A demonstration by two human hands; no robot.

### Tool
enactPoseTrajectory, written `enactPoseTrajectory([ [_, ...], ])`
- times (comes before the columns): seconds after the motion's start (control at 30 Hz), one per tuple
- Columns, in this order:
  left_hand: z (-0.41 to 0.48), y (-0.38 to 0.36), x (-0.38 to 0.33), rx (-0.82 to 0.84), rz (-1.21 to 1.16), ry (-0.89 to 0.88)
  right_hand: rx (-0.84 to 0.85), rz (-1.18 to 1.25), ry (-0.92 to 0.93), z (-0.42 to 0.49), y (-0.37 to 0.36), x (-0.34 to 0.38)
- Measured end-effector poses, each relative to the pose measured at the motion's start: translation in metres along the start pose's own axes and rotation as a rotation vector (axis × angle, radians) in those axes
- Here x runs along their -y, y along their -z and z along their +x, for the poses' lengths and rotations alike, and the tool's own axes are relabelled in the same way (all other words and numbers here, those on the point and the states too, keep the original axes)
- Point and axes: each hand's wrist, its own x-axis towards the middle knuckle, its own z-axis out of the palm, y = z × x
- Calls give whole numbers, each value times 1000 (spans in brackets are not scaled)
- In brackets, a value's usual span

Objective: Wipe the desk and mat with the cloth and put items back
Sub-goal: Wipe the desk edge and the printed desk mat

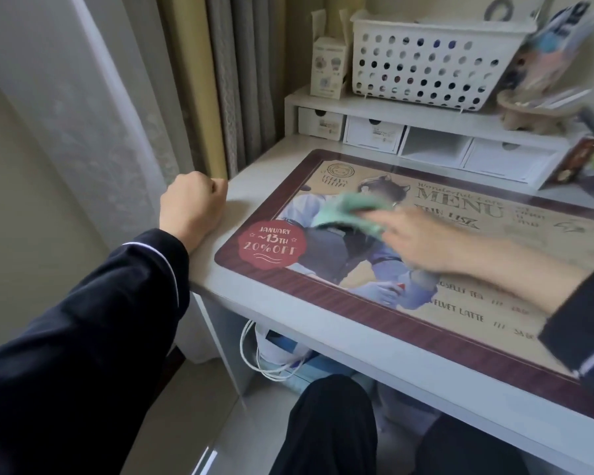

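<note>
**Wiping the mat with flat, even pressure**

Nearest me ran the smooth white counter (pixel 391 351). On its glossy printed mat (pixel 288 279), my right hand (pixel 422 241) pressed the soft green cloth (pixel 347 210) with fairly flat fingers. I judged long overlapping strokes best. At 9 o'clock my left hand (pixel 192 204) rested fisted, holding nothing. At 1 o'clock sat a perforated plastic basket (pixel 426 63).

You have one desk (pixel 247 198), one mat (pixel 460 323) and one cloth (pixel 343 214) to count. Two hands show: your left hand (pixel 192 207) and your right hand (pixel 426 241). You can also count one shelf (pixel 391 109), one basket (pixel 432 63), one small carton (pixel 328 66), three drawers (pixel 374 135) and one open slot (pixel 432 149).
</note>
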Motion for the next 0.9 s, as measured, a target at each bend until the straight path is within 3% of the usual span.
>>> enactPoseTrajectory([
  [0.07, 0, 0, 0, 0, 0, -6, -13, 120, -92, 2, 10, -15],
  [0.27, 0, 0, -1, -3, -3, 13, 143, 343, 81, -8, 18, 13],
  [0.4, -1, 1, -1, -4, -6, 10, 28, 498, 65, -8, 24, 18],
  [0.53, -1, 1, -2, 1, -3, 18, 31, 503, 58, -4, 33, 5],
  [0.67, 0, 1, -1, 3, 8, 16, 123, 375, -106, 3, 30, -10],
  [0.8, 0, 0, 0, -3, 11, 10, 69, 473, -385, 12, 29, -16],
  [0.9, 0, 0, 0, -2, 8, 2, 216, 531, -535, 16, 37, -18],
])
